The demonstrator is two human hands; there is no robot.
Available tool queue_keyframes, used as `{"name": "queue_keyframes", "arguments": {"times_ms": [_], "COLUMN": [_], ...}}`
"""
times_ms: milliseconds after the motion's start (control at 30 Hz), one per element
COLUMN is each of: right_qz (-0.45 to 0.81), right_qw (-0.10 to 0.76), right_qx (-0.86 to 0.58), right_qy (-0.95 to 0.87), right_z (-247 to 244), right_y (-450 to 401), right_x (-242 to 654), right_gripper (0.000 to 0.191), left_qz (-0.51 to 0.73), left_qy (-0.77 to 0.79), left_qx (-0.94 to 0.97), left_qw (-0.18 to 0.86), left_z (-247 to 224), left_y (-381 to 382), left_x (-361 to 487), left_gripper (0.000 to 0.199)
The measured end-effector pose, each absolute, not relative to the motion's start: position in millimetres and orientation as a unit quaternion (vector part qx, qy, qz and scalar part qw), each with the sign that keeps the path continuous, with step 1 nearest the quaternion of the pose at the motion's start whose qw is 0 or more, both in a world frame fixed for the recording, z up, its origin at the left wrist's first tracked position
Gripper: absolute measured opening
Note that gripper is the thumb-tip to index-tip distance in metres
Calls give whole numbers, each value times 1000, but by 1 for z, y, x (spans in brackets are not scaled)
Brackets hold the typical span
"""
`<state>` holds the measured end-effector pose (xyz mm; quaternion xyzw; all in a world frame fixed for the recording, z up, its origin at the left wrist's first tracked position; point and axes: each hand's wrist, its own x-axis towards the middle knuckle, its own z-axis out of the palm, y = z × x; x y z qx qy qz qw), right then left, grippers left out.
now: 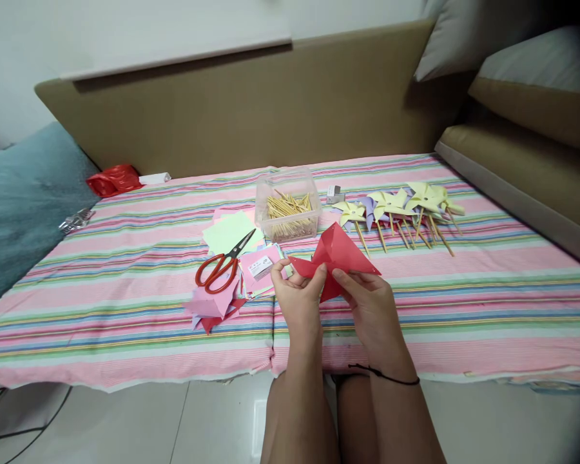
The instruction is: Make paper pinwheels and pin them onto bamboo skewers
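A red paper square, cut toward its middle and with small holes at its corners, is held up between both hands. My left hand is closed on its left side, with the thumb near the paper's centre. From the right, my right hand pinches the same paper, its thumb beside the left thumb. Behind the hands stands a clear plastic box full of short wooden sticks. Scissors with orange-red handles lie to the left on coloured paper sheets.
Finished yellow and purple paper pinwheels on sticks lie at the right. A small box sits near them. Paper scraps lie below the scissors. A red plastic bag is at the far left. Striped cloth covers the seat.
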<state>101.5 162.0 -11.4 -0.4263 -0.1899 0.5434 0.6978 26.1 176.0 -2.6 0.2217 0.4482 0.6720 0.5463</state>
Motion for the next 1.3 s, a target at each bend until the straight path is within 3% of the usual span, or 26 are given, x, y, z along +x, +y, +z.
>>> {"name": "queue_keyframes", "arguments": {"times_ms": [400, 900, 1167, 1300], "right_qz": [456, 447, 511, 537], "right_qw": [755, 768, 725, 689], "right_qx": [-451, -437, -408, -416], "right_qy": [-134, -138, -219, -250], "right_z": [-15, -17, -12, -12], "right_y": [167, 169, 163, 158], "right_x": [91, 88, 103, 129], "right_gripper": [24, 29, 43, 39], "left_qz": [671, 666, 689, 651], "left_qy": [445, 425, 451, 462], "left_qx": [226, 242, 210, 232], "left_qw": [549, 563, 528, 556], "left_z": [-6, 0, -5, -8], "left_y": [177, 175, 181, 184], "left_x": [27, 26, 21, 9], "left_gripper": [65, 64, 61, 64]}}
